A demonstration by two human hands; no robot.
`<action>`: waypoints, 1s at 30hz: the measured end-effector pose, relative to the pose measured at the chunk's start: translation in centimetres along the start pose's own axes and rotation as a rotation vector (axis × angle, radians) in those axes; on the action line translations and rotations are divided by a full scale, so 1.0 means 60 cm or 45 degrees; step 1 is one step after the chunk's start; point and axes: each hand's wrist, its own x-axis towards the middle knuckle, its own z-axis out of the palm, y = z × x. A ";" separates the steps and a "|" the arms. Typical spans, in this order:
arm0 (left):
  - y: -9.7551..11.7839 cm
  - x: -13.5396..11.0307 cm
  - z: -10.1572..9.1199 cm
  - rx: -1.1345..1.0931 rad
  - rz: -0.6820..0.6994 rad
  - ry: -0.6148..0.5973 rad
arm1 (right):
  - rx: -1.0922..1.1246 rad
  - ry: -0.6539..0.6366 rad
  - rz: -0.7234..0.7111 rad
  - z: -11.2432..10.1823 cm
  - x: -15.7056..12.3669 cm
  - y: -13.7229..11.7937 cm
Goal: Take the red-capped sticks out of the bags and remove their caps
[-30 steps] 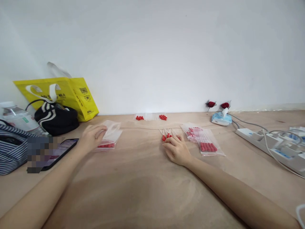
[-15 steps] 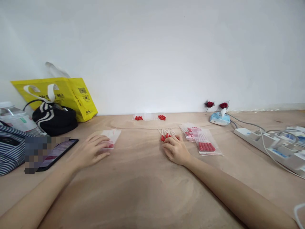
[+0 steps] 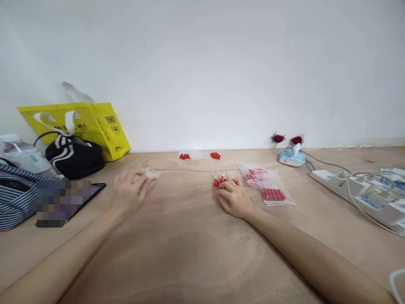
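My left hand [image 3: 130, 189], slightly blurred, is closed on a small clear zip bag [image 3: 153, 179] that is lifted a little and crumpled at its near end. Pale stick ends show at the bag's far edge; its red contents are mostly behind my fingers. At the middle of the table my right hand [image 3: 234, 197] rests with curled fingers over a bunch of white sticks with red heads [image 3: 217, 183]. Some heads lie under those fingers, partly hidden. Just right of it are flat clear bags, the front one [image 3: 274, 190] holding a row of red-headed sticks.
Against the wall lie small red pieces [image 3: 215, 156] on clear bags. To the left are a phone [image 3: 90, 198], a striped bag [image 3: 19, 198], a black pouch [image 3: 74, 158] and a yellow bag [image 3: 104, 135]. A tissue pack [image 3: 291, 157] and a power strip [image 3: 357, 192] stand right.
My left hand has gone from lying spread over the zip bag to gripping it, shifting slightly right and tilting the bag up. My right hand has stayed in place.
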 end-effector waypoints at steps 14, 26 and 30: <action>0.219 0.012 0.004 -0.797 0.190 -0.404 | 0.140 -0.031 -0.036 -0.011 0.001 -0.015; 0.173 -0.020 0.001 -0.985 -0.003 -0.394 | 0.211 -0.062 0.035 -0.004 0.006 -0.055; 0.181 -0.004 0.004 -1.129 -0.170 -0.506 | 0.172 -0.077 0.001 0.001 0.008 -0.069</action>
